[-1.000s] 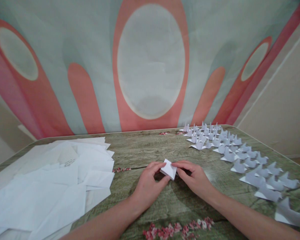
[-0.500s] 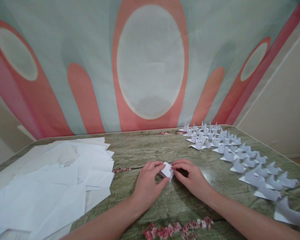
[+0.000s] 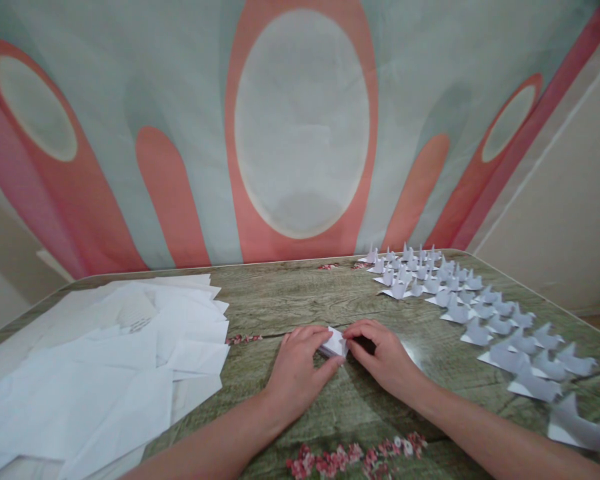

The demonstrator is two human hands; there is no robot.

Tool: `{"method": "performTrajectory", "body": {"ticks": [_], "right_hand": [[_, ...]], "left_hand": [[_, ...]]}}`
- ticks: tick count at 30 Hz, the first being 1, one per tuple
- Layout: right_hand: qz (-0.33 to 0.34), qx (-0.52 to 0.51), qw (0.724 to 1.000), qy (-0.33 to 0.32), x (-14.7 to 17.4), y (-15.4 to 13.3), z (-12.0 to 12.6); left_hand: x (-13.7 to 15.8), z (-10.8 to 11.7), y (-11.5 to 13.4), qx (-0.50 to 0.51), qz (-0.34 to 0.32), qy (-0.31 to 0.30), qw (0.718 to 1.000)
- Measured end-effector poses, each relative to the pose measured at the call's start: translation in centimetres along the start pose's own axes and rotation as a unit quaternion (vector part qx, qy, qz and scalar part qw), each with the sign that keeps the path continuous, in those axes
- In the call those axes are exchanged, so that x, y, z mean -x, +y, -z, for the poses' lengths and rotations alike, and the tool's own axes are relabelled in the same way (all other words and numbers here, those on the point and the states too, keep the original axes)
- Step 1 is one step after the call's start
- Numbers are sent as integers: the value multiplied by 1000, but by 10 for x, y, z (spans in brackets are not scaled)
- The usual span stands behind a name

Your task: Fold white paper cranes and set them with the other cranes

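Observation:
A small folded piece of white paper (image 3: 336,343) lies between my hands, just above or on the wood-patterned table. My left hand (image 3: 303,363) grips its left side, the thumb at the near edge and the fingers along the far edge. With thumb and fingertips, my right hand (image 3: 377,350) pinches the paper's right corner. The fingers cover part of the folds. To the right stand several rows of folded white paper birds (image 3: 503,325), the nearest one (image 3: 580,423) close to the table's right edge.
A wide, loose heap of white paper sheets (image 3: 105,373) covers the left of the table (image 3: 280,293). Printed pink flowers (image 3: 355,457) mark the tabletop near its front. Behind the table hangs a backdrop (image 3: 300,247) with coral and pale green shapes.
The folded paper has turned and tilted slightly between my fingers. My left thumb has shifted a little to the right; both hands stay in nearly the same place.

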State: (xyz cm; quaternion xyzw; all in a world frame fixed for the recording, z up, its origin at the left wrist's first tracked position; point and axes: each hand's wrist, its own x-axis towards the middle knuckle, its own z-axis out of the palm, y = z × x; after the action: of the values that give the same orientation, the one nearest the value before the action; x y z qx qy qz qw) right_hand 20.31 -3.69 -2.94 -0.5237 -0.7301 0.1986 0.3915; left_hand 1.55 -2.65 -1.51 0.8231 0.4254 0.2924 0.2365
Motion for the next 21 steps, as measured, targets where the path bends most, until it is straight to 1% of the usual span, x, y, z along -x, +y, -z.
{"method": "performTrajectory", "body": {"ticks": [7, 10, 14, 18, 21], "right_hand": [[2, -7, 1000, 8, 0, 0, -1], [4, -10, 1000, 4, 1, -3, -1], [23, -35, 999, -10, 2, -4, -1], [46, -48, 998, -16, 3, -2, -3], [47, -20, 999, -20, 3, -1, -6]], "left_hand": [[-1, 0, 2, -7, 1, 2, 1000], [-2, 0, 2, -10, 5, -2, 1000], [-2, -1, 0, -23, 5, -2, 1000], [-4, 0, -3, -63, -18, -20, 998], [-6, 4, -4, -109, -25, -42, 993]]}}
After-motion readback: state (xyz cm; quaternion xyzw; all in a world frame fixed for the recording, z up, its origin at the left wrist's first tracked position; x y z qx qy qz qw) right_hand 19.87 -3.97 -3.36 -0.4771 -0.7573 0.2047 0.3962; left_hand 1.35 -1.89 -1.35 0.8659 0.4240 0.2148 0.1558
